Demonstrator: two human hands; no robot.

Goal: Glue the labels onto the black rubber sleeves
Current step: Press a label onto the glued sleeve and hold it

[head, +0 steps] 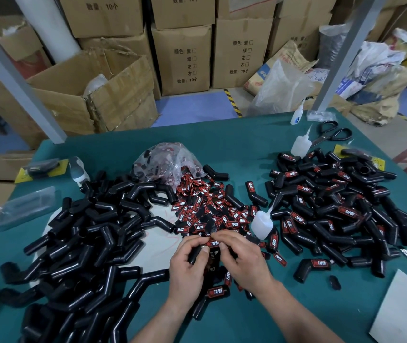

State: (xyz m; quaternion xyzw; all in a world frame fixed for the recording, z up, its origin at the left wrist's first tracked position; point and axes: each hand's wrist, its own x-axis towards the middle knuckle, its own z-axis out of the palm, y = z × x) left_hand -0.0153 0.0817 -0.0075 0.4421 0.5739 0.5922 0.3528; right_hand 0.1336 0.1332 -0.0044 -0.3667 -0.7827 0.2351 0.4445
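Note:
My left hand (189, 263) grips a black rubber sleeve (195, 256) near the table's front middle. My right hand (240, 256) pinches a red and black label (213, 243) against that sleeve. Just beyond my hands lies a heap of loose labels (210, 206). A pile of unlabelled sleeves (86, 231) covers the left of the table. A pile of sleeves with labels on them (341, 206) fills the right. A white glue bottle (261, 224) stands just right of the label heap, close to my right hand.
A clear bag of labels (168, 159) sits behind the heap. A second glue bottle (301, 144), a third (297, 113) and black scissors (333, 134) lie at the back right. White card (400, 310) lies front right. Cardboard boxes (185, 58) stand behind the green table (242, 139).

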